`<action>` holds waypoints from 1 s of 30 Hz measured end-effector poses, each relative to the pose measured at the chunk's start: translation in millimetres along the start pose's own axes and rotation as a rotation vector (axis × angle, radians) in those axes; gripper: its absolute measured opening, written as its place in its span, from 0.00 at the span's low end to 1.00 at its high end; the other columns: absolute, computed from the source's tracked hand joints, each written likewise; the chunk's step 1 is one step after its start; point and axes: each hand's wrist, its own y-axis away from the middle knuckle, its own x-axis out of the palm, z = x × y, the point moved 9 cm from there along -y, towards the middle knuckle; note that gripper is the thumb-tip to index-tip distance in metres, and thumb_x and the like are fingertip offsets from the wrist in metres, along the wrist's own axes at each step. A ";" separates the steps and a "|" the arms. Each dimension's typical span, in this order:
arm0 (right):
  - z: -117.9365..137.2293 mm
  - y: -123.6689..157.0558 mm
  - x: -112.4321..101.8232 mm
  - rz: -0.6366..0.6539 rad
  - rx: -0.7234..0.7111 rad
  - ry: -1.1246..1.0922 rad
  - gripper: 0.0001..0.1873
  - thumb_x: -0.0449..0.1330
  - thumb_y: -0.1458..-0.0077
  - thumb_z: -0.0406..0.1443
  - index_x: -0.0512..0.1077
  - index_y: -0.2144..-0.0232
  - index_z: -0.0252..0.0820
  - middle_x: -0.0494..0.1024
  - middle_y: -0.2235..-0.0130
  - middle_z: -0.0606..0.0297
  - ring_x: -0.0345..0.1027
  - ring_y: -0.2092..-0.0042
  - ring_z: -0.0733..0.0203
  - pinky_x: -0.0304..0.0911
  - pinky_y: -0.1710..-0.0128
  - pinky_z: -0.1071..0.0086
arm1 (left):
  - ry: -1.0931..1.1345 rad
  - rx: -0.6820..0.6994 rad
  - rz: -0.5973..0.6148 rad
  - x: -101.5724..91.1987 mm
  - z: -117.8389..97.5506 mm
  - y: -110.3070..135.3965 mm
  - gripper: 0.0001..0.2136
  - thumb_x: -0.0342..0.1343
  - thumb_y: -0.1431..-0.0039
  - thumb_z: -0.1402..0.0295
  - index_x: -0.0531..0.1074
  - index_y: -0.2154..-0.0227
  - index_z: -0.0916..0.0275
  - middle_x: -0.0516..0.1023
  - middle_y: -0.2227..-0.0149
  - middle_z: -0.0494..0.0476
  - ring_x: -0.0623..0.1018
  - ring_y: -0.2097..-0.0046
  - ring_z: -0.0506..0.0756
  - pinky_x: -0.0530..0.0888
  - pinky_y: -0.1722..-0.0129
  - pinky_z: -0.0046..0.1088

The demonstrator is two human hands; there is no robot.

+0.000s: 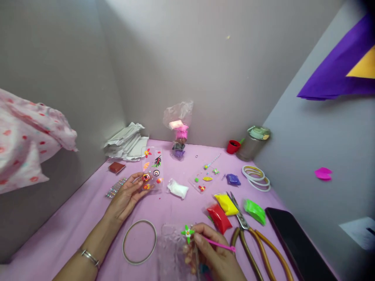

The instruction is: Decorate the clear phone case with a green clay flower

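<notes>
Black phone (295,240), bottle (249,147) (green-lidded)

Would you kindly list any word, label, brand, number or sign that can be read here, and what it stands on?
None can be read.
Phone: dark face, no lettering shows.
Bottle: too blurred to tell whether anything is printed.
White paper on the right: a dark mark at the picture's edge, unclear.

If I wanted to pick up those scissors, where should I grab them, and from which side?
I'd grip the scissors by the golden-brown handles, coming from the wearer's near side. The handles spread toward the wearer, while the blades point away and look slightly parted. The right hand is close, but it holds a pink stick.
</notes>
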 end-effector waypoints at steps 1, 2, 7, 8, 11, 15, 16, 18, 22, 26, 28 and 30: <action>-0.7 0.4 -0.9 -0.005 0.004 0.006 0.27 0.69 0.51 0.56 0.73 0.65 0.39 0.77 0.75 0.65 0.71 0.75 0.65 0.65 0.74 0.73 | 0.008 -0.004 0.003 -0.6 0.9 -0.4 0.10 0.59 0.42 0.82 0.76 0.61 0.63 0.84 0.60 0.60 0.84 0.56 0.58 0.82 0.52 0.41; -1.3 0.7 -1.6 -0.007 0.007 0.010 0.27 0.69 0.51 0.56 0.73 0.65 0.39 0.77 0.75 0.64 0.70 0.75 0.65 0.64 0.74 0.73 | 0.015 -0.007 0.004 -1.1 1.7 -0.7 0.10 0.60 0.43 0.83 0.76 0.61 0.63 0.84 0.60 0.60 0.84 0.57 0.58 0.82 0.53 0.40; -2.7 0.5 -2.6 0.025 0.014 0.028 0.26 0.69 0.51 0.55 0.73 0.66 0.39 0.76 0.75 0.65 0.69 0.76 0.65 0.63 0.75 0.73 | 0.030 -0.028 0.006 -2.0 5.3 -0.6 0.10 0.60 0.43 0.82 0.77 0.61 0.64 0.84 0.59 0.60 0.84 0.59 0.57 0.83 0.56 0.37; -2.3 0.5 -2.8 0.027 0.014 0.034 0.26 0.69 0.50 0.55 0.73 0.66 0.39 0.76 0.75 0.65 0.69 0.76 0.65 0.63 0.75 0.73 | 0.032 -0.030 0.006 -1.8 5.7 -0.6 0.10 0.60 0.43 0.82 0.77 0.62 0.64 0.84 0.59 0.60 0.84 0.59 0.56 0.83 0.55 0.37; 0.2 1.1 -1.6 0.027 0.016 0.035 0.25 0.69 0.50 0.55 0.74 0.66 0.39 0.76 0.75 0.65 0.69 0.76 0.66 0.63 0.74 0.73 | 0.038 -0.038 0.008 -1.0 6.8 -0.9 0.10 0.60 0.43 0.83 0.77 0.62 0.63 0.84 0.59 0.60 0.83 0.58 0.56 0.83 0.55 0.37; 2.2 1.6 2.2 0.027 0.031 0.009 0.26 0.71 0.53 0.55 0.74 0.67 0.38 0.75 0.76 0.66 0.70 0.75 0.65 0.65 0.75 0.73 | 0.040 -0.040 0.014 -0.5 7.3 -1.2 0.10 0.60 0.43 0.83 0.77 0.62 0.63 0.83 0.60 0.59 0.83 0.57 0.56 0.83 0.55 0.37; 2.2 1.3 3.0 0.027 0.035 0.003 0.26 0.71 0.53 0.54 0.74 0.67 0.38 0.75 0.75 0.65 0.70 0.75 0.65 0.65 0.75 0.73 | 0.039 -0.040 0.015 -0.5 7.3 -1.2 0.10 0.60 0.43 0.82 0.77 0.62 0.63 0.83 0.59 0.59 0.83 0.57 0.56 0.83 0.55 0.37; 2.0 0.6 4.3 0.031 0.038 -0.010 0.26 0.72 0.54 0.55 0.74 0.68 0.38 0.76 0.75 0.65 0.70 0.76 0.65 0.65 0.75 0.73 | 0.037 -0.041 0.016 -0.7 7.6 -1.1 0.10 0.60 0.43 0.82 0.77 0.62 0.63 0.83 0.60 0.59 0.83 0.58 0.56 0.83 0.55 0.37; 4.7 0.6 6.4 0.035 0.036 -0.024 0.25 0.72 0.54 0.54 0.75 0.67 0.39 0.76 0.75 0.65 0.71 0.75 0.64 0.65 0.76 0.73 | 0.035 -0.045 0.015 -1.2 8.5 -1.1 0.10 0.60 0.44 0.82 0.77 0.62 0.63 0.84 0.60 0.59 0.84 0.58 0.57 0.83 0.56 0.37; 8.9 2.6 7.7 0.035 0.019 -0.023 0.25 0.72 0.54 0.53 0.76 0.67 0.39 0.74 0.76 0.67 0.69 0.76 0.65 0.66 0.75 0.73 | 0.037 -0.049 0.024 -0.9 8.6 -0.7 0.11 0.61 0.45 0.82 0.77 0.62 0.63 0.84 0.59 0.58 0.84 0.58 0.59 0.82 0.54 0.39; 7.8 3.1 7.5 0.036 0.024 -0.022 0.25 0.72 0.53 0.54 0.75 0.67 0.39 0.75 0.76 0.66 0.70 0.76 0.65 0.66 0.75 0.73 | 0.037 -0.050 0.025 -0.6 8.3 -0.4 0.11 0.61 0.45 0.82 0.77 0.62 0.63 0.83 0.59 0.58 0.84 0.57 0.59 0.82 0.54 0.39; 6.0 3.0 8.0 0.047 0.028 -0.017 0.26 0.71 0.53 0.54 0.75 0.67 0.39 0.76 0.75 0.65 0.71 0.75 0.64 0.65 0.75 0.73 | 0.037 -0.050 0.027 0.1 7.8 0.0 0.10 0.61 0.45 0.82 0.77 0.62 0.63 0.83 0.59 0.58 0.84 0.57 0.60 0.82 0.54 0.40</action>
